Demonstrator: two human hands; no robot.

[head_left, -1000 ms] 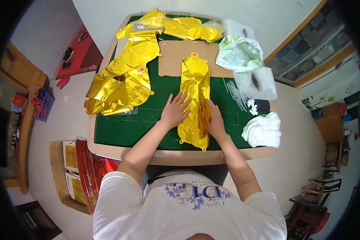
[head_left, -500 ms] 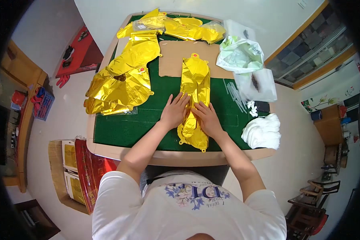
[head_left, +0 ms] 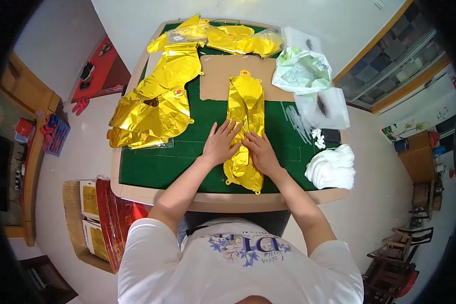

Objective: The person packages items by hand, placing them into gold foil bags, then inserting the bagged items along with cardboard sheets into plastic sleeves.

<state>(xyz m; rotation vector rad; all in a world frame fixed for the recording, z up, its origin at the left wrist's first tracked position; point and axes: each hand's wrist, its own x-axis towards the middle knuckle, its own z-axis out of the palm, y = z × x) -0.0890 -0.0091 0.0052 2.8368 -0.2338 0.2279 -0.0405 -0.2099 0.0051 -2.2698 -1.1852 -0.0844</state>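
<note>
A gold foil balloon (head_left: 247,101), deflated and folded into a long strip, lies lengthwise on the green table top (head_left: 197,172). Small tabs show at its far and near ends, with a red dot on the far one. My left hand (head_left: 221,143) rests on the strip's left edge, fingers spread over the foil. On the right edge, my right hand (head_left: 262,153) lies with fingers stretched flat, its tips near the centre fold. Both palms face down, and neither hand grips anything. To the left is a heap of flat gold foil balloons (head_left: 157,109).
More gold foil pieces (head_left: 238,40) lie along the far edge, behind a cardboard sheet (head_left: 218,76). On the right are a plastic bag (head_left: 303,71), clear strips (head_left: 295,122), a black item (head_left: 331,135) and a white cloth bundle (head_left: 331,168). A carton (head_left: 76,223) stands on the floor.
The left hand has slid slightly toward me along the foil, its thumb reaching further inward. The right hand has shifted slightly toward me. The balloon keeps its place.
</note>
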